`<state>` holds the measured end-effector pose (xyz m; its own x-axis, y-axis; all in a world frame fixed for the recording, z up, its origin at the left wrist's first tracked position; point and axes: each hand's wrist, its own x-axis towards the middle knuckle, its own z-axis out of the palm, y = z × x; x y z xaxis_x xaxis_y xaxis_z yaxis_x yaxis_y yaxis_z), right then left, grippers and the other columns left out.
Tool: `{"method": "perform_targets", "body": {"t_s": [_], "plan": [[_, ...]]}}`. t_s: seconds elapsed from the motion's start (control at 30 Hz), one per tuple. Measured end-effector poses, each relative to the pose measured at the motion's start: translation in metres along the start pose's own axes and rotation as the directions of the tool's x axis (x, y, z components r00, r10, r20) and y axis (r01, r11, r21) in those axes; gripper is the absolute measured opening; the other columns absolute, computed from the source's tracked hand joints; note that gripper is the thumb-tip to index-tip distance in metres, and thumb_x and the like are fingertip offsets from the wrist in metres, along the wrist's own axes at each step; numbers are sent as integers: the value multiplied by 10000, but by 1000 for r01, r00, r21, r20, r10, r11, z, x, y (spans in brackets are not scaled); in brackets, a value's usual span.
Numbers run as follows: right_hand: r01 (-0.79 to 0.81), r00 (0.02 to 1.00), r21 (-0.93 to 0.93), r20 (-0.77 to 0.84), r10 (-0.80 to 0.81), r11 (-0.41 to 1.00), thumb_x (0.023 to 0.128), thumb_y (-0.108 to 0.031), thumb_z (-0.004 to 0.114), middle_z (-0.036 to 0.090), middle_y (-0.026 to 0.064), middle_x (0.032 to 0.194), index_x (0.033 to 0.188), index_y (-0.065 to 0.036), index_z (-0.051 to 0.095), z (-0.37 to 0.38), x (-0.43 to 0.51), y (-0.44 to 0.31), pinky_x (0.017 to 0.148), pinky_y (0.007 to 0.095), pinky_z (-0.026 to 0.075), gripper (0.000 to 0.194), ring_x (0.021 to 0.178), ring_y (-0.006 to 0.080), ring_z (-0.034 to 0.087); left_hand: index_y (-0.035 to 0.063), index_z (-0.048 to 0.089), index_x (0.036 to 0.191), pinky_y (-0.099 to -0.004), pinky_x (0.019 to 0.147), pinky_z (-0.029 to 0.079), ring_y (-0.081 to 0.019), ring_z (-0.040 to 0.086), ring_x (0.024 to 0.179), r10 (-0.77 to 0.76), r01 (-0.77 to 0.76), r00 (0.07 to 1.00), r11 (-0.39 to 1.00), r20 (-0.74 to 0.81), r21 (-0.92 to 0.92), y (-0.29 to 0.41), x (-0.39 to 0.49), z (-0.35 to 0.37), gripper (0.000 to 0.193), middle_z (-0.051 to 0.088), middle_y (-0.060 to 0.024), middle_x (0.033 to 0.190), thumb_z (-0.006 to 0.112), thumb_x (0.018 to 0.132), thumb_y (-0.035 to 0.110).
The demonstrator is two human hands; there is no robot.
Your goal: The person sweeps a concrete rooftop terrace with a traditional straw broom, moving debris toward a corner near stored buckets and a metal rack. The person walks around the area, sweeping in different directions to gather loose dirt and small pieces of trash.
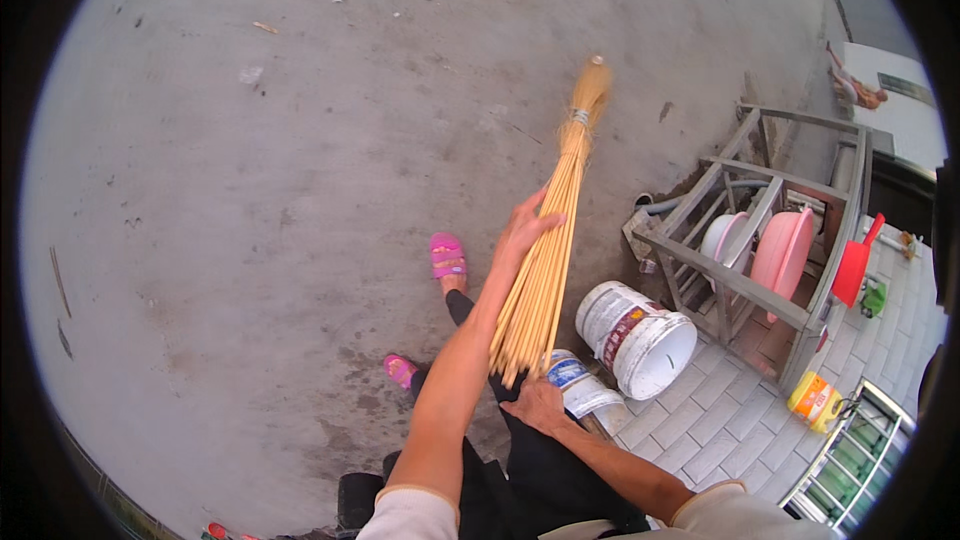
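Observation:
A long bundle of pale straw-coloured stalks (559, 202) slants across the middle, bushy at its far end and bound there with a light tie. My left hand (529, 229) grips the bundle around its middle, thumb across the stalks. The cut ends of the stalks point back toward me. Just beneath those ends is my right hand (536, 405), near my dark trousers; its fingers are partly hidden, so whether it holds a stalk is unclear.
Two used plastic buckets, a large one (616, 337) and a smaller one (574, 382), stand at right. Beyond them are a metal rack (724, 281) with basins (780, 251), a red dipper (851, 270), a yellow container (814, 401) and a tiled wall. A person (859, 90) is far off.

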<state>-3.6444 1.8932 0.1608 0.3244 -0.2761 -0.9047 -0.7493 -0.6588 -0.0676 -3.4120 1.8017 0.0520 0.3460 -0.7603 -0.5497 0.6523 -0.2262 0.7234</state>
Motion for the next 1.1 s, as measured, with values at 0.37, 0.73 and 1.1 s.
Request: {"method": "perform_targets", "body": {"t_s": [0.37, 0.73, 1.1], "plan": [[-6, 997, 64, 76, 1, 998, 603, -312, 712, 554, 266, 902, 1018, 205, 395, -35, 21, -12, 749, 350, 491, 734, 882, 332, 573, 18, 416, 1178, -216, 462, 407, -129, 511, 575, -118, -151, 804, 907, -582, -394, 29, -218, -166, 458, 521, -82, 737, 535, 819, 276], [-29, 998, 26, 50, 27, 999, 611, -372, 721, 548, 275, 940, 991, 147, 459, -73, 33, -45, 764, 361, 477, 694, 888, 337, 577, 80, 461, 1058, -242, 507, 425, -123, 502, 590, 13, -269, 467, 955, -884, -128, 95, -280, -289, 328, 495, -29, 710, 521, 823, 300], [-73, 990, 660, -40, 133, 747, 696, -480, 620, 497, 264, 1137, 1214, 65, 364, -180, 73, -22, 891, 349, 392, 794, 1074, 321, 495, -9, 290, 1316, -234, 925, 326, -122, 416, 1117, 120, -161, 967, 972, -226, -174, 122, -84, -88, 724, 410, -97, 1280, 668, 720, 154]]}}
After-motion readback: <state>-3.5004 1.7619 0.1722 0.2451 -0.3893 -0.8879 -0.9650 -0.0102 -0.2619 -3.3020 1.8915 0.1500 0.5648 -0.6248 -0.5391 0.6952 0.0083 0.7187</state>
